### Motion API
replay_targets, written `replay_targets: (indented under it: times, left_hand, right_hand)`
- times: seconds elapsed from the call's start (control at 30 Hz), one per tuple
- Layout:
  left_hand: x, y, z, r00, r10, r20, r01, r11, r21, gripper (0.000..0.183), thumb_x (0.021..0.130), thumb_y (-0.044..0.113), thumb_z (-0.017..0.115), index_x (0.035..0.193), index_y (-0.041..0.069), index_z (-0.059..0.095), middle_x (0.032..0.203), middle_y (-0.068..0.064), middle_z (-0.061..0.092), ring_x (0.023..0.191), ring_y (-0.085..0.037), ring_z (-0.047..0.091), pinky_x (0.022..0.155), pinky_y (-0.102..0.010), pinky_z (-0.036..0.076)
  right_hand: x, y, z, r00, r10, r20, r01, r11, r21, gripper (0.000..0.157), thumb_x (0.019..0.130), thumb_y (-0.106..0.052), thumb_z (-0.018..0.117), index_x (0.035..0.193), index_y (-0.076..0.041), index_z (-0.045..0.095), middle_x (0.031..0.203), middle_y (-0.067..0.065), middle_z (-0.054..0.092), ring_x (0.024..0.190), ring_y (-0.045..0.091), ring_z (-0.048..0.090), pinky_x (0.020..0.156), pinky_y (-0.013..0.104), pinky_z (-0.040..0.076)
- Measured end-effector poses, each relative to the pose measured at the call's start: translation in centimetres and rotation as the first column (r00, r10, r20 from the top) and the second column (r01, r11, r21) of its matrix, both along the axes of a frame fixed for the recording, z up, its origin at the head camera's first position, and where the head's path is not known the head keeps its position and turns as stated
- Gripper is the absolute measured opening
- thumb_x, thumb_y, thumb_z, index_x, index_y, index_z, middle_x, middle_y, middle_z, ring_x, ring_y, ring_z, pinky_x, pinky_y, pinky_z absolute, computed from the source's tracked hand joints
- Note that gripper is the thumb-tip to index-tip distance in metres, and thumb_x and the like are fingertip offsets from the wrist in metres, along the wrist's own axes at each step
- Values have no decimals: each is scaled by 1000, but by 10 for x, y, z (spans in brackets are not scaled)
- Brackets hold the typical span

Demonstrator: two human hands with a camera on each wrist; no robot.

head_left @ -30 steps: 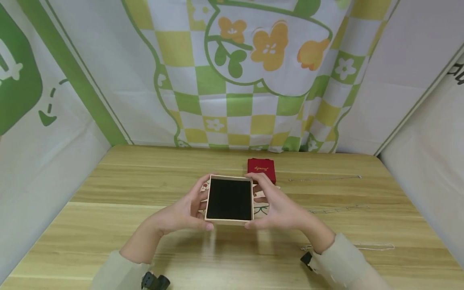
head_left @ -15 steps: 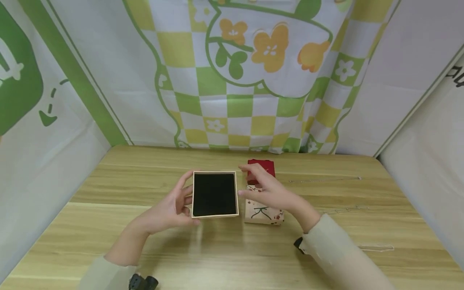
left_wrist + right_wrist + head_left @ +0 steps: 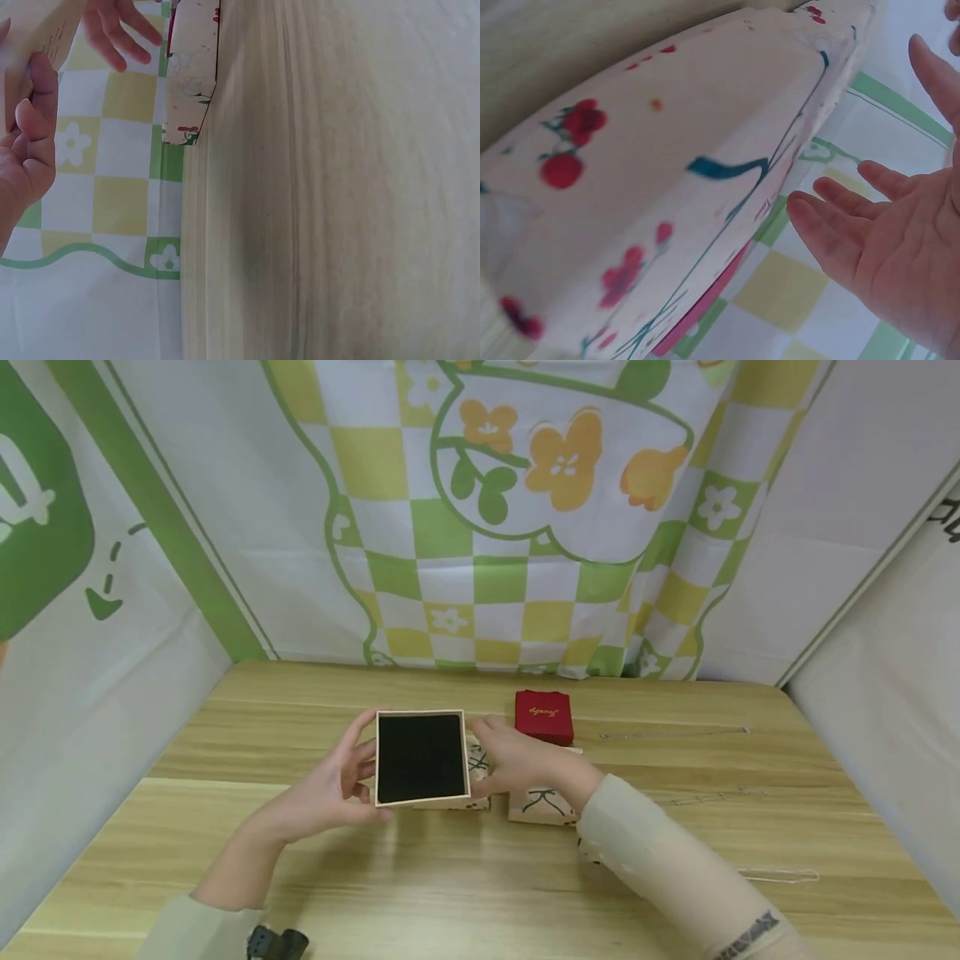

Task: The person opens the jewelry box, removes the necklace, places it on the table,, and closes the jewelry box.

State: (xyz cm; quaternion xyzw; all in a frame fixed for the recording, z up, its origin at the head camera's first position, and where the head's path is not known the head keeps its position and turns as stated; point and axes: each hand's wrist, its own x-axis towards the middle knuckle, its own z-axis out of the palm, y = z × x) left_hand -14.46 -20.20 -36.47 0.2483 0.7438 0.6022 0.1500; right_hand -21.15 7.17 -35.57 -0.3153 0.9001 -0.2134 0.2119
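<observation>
My left hand (image 3: 333, 785) grips the left side of a shallow square box (image 3: 422, 757) with a pale rim and black inside. Thumb in front, fingers curled behind, it holds the box up over the table. My right hand (image 3: 517, 760) reaches toward the box's right edge; its fingers (image 3: 836, 251) are extended and spread in the right wrist view. A cream, floral-printed, box-shaped item (image 3: 478, 764) shows partly behind the held box. Another floral-printed item (image 3: 543, 810) lies below my right wrist, partly covered by it. Its printed surface (image 3: 667, 172) looms large in the right wrist view.
A red jewelry pouch (image 3: 543, 714) with gold lettering lies toward the back. Thin chain necklaces (image 3: 675, 734) are laid out in rows on the right of the wooden table (image 3: 300, 893). A checked curtain (image 3: 495, 585) hangs behind the table.
The left hand has carried the box leftward. The right hand let go of its right side, then followed it left. A floral-printed item now shows behind the box.
</observation>
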Motion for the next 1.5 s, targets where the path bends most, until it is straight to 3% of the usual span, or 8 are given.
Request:
replay_targets:
  times: [0.1, 0.3, 0.57, 0.7, 0.87, 1.07, 1.37, 1.5]
  left_hand:
    - [-1, -1, 1, 999, -45, -8, 45, 998, 36, 105, 75, -6, 69, 145, 32, 1, 134, -21, 41, 108, -19, 52, 70, -31, 49]
    - [1, -6, 1, 1000, -6, 1, 6, 1000, -15, 107, 75, -3, 71, 145, 36, 0, 138, -23, 35, 114, -11, 49, 74, -30, 49]
    - [-1, -15, 2, 999, 38, 13, -37, 999, -32, 109, 75, 2, 73, 145, 38, -2, 149, -24, 14, 134, -36, 24, 81, -30, 49]
    - [-4, -15, 3, 1000, 7, 12, -7, 1000, -1, 106, 76, -1, 71, 145, 35, -2, 144, -23, 27, 124, -24, 44, 79, -33, 50]
    - [-5, -15, 0, 1000, -20, 5, 20, 999, 34, 104, 77, -5, 69, 145, 32, 0, 136, -20, 40, 112, -18, 53, 77, -33, 51]
    - [-2, -18, -2, 997, 68, 22, -67, 997, -36, 111, 74, 2, 73, 145, 37, -5, 147, -27, 18, 130, -40, 30, 82, -30, 49]
    - [-1, -19, 2, 997, 68, 39, -68, 998, -12, 111, 74, 2, 73, 145, 38, -4, 149, -30, 4, 135, -46, 11, 81, -27, 48]
    - [-2, -20, 5, 999, 12, 39, -15, 997, 75, 108, 77, -5, 68, 145, 34, -6, 137, -25, 34, 114, -28, 46, 73, -28, 49]
  right_hand:
    - [-2, -6, -2, 1000, 6, 0, -6, 999, 43, 90, 81, -31, 69, 147, -9, 13, 152, 8, 16, 139, 22, 18, 110, 37, 27]
    - [-3, -15, -9, 996, 49, -75, -39, 991, 127, 76, 74, -33, 76, 131, -4, 34, 130, 8, 39, 122, 23, 36, 102, 37, 36]
    - [0, -21, -18, 977, 81, -196, -37, 975, 220, 85, 71, -38, 78, 137, -9, 31, 134, 7, 37, 127, 24, 34, 105, 37, 33]
    - [2, -23, -20, 968, 82, -235, -27, 973, 228, 85, 71, -41, 77, 137, -11, 32, 133, 8, 40, 126, 27, 34, 103, 39, 35]
    - [4, -25, -23, 968, 50, -245, -8, 985, 170, 85, 69, -44, 77, 135, -10, 36, 128, 9, 45, 120, 27, 38, 98, 39, 40]
    - [9, -21, -17, 961, -16, -278, 33, 998, 60, 81, 69, -42, 75, 136, -14, 38, 130, 5, 43, 120, 24, 39, 95, 37, 42]
    - [21, 10, -3, 940, -207, -273, 175, 975, -135, 83, 67, -43, 77, 137, -21, 39, 136, 2, 38, 122, 21, 35, 93, 41, 43]
    - [22, 32, 2, 937, -276, -214, 226, 947, -229, 84, 67, -38, 79, 138, -21, 38, 139, 2, 36, 125, 21, 33, 96, 45, 40]
